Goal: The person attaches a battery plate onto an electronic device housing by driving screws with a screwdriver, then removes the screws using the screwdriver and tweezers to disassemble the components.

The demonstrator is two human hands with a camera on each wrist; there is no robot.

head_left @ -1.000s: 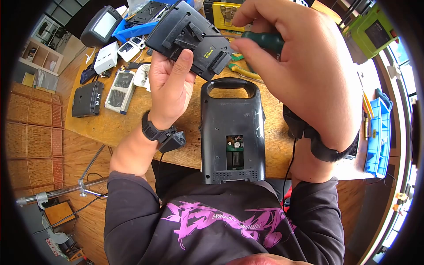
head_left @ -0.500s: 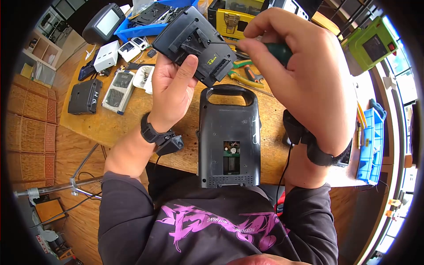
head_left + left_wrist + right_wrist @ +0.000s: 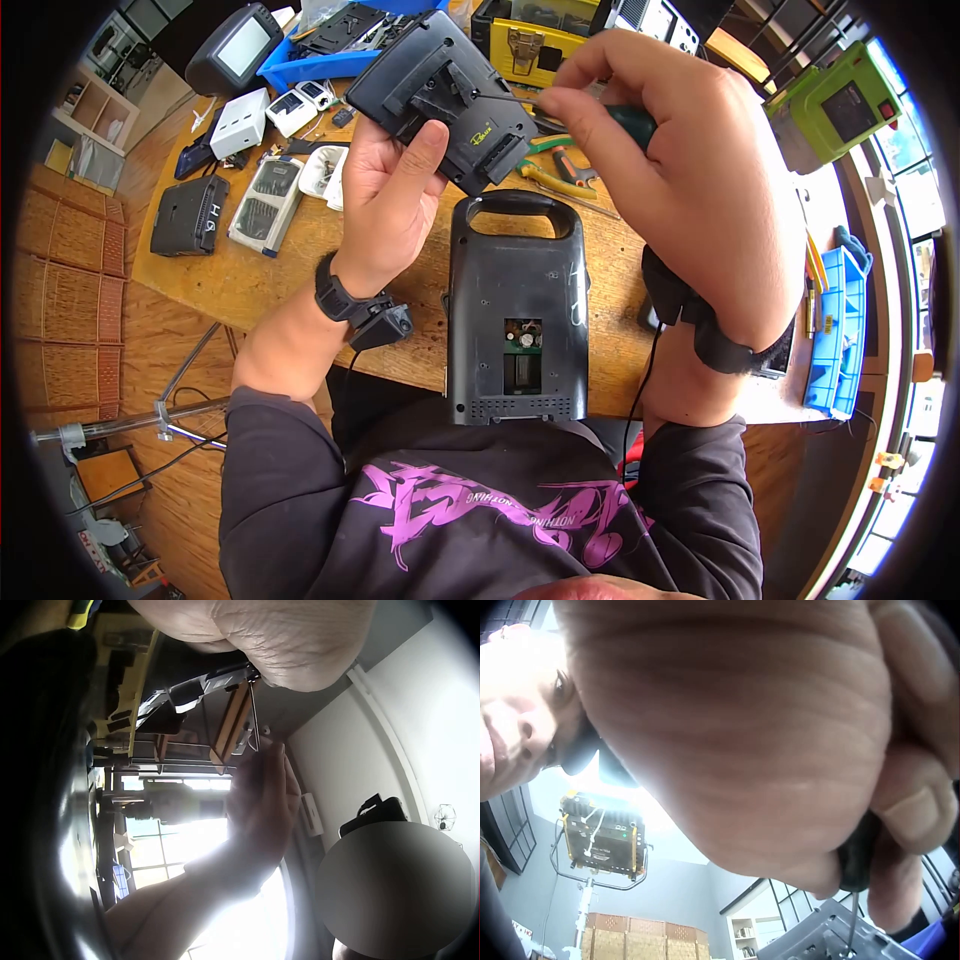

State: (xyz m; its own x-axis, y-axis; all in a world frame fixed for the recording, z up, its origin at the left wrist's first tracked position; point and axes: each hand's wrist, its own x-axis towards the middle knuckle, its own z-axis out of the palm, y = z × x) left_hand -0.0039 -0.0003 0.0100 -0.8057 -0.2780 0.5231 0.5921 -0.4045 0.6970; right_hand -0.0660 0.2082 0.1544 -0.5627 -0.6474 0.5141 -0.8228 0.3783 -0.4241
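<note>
My left hand (image 3: 390, 210) grips a black battery mount plate (image 3: 455, 135) by its lower left edge, thumb on its face. The plate is tilted, with a yellow-green logo and a connector block showing. My right hand (image 3: 695, 150) holds a screwdriver (image 3: 634, 124) with a dark green handle, the fingers around it. Its thin metal shaft points left, and the tip meets the plate near a raised bracket. The right wrist view shows the handle (image 3: 859, 855) partly hidden by the palm. Below the plate lies a black device housing (image 3: 515, 270) with a carry handle and a cut-out revealing a green circuit board.
Pliers (image 3: 545, 180) lie behind the housing, near a yellow toolbox (image 3: 520, 55). A blue parts tray (image 3: 320, 66) stands at the back left. Multi-bit case (image 3: 267, 205) and black box (image 3: 190, 217) sit at left; a light blue bin (image 3: 838, 335) is at right.
The head view has shifted slightly, so the bench and housing sit a little further left. Both hands keep their holds, and the screwdriver tip stays at the plate.
</note>
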